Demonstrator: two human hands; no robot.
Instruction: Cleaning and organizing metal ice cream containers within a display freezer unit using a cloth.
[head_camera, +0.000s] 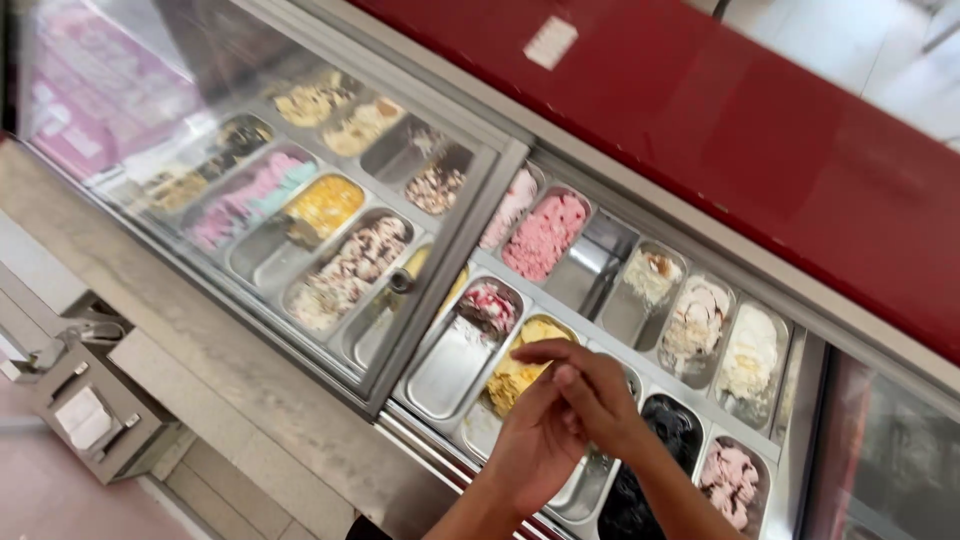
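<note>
Two bare hands pressed together over an open ice cream freezer (800, 420). Right hand (590, 390) laid across the left hand (535, 450), fingers (550, 352) of the right curled over the left's knuckles; whether anything sits between the palms cannot be told. Directly under and just beyond the fingers, a steel tub of yellow ice cream (515, 375). Left of that, a tub of white ice cream with red swirls (485, 310). Right of the fingers, a tub of dark ice cream (665, 430). Well beyond, a pink tub (545, 235). Further left, a sliding glass lid (270, 190) covering more tubs.
</note>
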